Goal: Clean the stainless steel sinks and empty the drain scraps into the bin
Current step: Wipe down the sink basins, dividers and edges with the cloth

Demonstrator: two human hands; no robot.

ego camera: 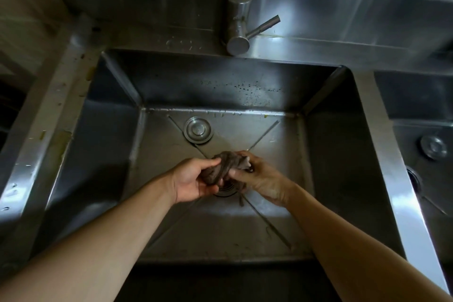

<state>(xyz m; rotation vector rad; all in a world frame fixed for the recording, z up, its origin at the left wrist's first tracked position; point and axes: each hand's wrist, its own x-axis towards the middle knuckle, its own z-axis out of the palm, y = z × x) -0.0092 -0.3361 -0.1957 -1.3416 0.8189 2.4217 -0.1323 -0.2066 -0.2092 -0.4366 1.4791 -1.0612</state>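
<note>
Both hands were over the left sink [98,130], right above its drain opening [226,191]. The left hand [193,180] and right hand [262,179] each gripped an end of a twisted grey rag [225,167]. The round drain plug [198,129] sat behind the rag, on the sink floor.

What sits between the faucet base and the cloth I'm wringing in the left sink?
In the head view, the round drain stopper lies on the sink floor between the faucet and the cloth; otherwise only wet steel.
</note>
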